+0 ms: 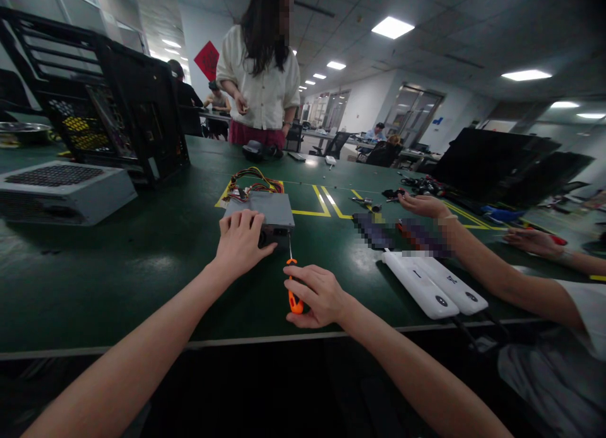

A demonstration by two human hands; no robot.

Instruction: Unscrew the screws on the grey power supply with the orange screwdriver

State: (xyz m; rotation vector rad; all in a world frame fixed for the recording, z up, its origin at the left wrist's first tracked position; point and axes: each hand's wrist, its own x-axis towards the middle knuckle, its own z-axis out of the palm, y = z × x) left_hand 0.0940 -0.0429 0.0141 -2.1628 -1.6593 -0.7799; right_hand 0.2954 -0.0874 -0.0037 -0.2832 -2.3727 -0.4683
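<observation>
A grey computer power supply (pixel 272 204) lies on the green table in front of me. My left hand (pixel 241 239) grips its near left part, fingers over the top and thumb low at the front. Behind the box, a bundle of coloured cables (pixel 255 176) trails onto the table. My right hand (pixel 317 293) holds an orange-handled screwdriver (pixel 296 302) between thumb and fingers. Its thin shaft points away from me, with the tip at the right end of the power supply's front face. Whether the tip sits in a screw is too small to tell.
At left stand a second power supply (pixel 66 195) and an open black computer case (pixel 118 103). On the right, two white devices (pixel 426 283) lie beside a seated co-worker's arm (pixel 497 255). Another person (pixel 260 78) stands across the table. Dark monitors (pixel 497 163) are at far right.
</observation>
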